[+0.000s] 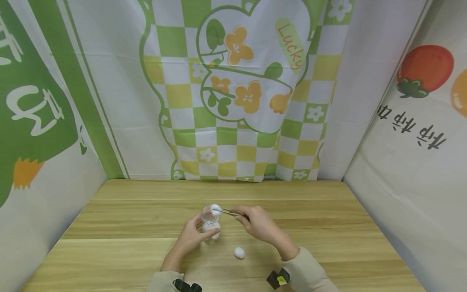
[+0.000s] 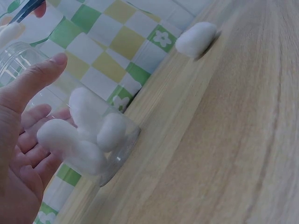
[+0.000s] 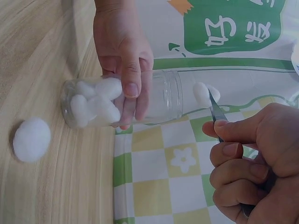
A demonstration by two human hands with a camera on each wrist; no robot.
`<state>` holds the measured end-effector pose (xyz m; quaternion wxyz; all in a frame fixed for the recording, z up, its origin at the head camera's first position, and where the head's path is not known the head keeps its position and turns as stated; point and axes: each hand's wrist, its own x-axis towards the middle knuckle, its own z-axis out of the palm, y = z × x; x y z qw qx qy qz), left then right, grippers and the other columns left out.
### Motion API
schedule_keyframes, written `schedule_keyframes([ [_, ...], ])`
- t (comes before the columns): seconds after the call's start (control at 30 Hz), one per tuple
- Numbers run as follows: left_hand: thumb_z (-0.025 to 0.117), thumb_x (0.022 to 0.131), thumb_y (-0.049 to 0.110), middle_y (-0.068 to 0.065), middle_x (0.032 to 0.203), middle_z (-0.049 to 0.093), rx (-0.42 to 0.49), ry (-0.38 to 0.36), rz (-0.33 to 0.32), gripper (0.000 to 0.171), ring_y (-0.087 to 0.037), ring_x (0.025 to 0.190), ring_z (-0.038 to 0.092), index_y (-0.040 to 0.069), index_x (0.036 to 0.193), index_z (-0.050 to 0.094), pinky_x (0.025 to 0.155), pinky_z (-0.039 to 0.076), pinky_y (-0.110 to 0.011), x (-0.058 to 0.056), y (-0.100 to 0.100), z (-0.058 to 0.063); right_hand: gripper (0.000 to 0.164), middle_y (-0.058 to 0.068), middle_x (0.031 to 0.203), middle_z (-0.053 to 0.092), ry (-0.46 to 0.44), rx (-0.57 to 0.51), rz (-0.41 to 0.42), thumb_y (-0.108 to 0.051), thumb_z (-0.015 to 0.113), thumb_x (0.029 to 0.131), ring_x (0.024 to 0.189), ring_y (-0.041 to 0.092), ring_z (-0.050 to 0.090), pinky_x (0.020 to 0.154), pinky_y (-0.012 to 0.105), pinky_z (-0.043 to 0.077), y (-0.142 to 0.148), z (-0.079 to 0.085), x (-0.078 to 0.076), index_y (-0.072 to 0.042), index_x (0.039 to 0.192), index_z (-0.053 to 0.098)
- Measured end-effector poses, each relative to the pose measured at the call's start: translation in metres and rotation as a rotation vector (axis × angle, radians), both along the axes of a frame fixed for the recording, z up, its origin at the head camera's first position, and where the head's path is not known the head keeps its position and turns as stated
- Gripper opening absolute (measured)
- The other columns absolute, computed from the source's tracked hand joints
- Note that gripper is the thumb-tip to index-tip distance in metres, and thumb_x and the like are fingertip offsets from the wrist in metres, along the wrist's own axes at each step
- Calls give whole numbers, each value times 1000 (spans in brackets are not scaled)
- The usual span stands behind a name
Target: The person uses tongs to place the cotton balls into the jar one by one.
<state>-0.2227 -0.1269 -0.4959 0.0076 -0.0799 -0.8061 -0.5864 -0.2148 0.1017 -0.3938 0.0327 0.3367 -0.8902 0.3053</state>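
Note:
My left hand [image 1: 189, 236] holds a clear jar [image 3: 161, 100] upright on the table, thumb on one side and fingers on the other. Several white cotton balls [image 3: 99, 106] lie in the jar's lower part; its mouth is uncovered. In my right hand [image 1: 260, 224] is a pair of metal tweezers [image 3: 217, 114], gripped between thumb and fingers. Their tips pinch one cotton ball [image 3: 202, 95], which hangs just above the jar's mouth in the right wrist view. Another cotton ball [image 1: 239, 253] lies loose on the table, to the right of the jar and nearer me.
The wooden table [image 1: 127, 219] has light and dark grain bands. A checked green and yellow cloth [image 1: 226, 142] hangs behind its far edge, with printed cloth walls at both sides. Dark wrist devices [image 1: 279, 279] sit by both sleeves.

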Motion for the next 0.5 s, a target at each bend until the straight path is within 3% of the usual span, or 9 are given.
schedule_keyframes([
  [0.5,79,79,25,-19,138,56,-20,-1,3,73,-41,130,51,7,141,45,111,43,-54,1,-1,0,25,0,59,51,-20,6,3,-10,55,97,47,-2,28,44,11,27,-6,-4,-2,-5,119,65],
])
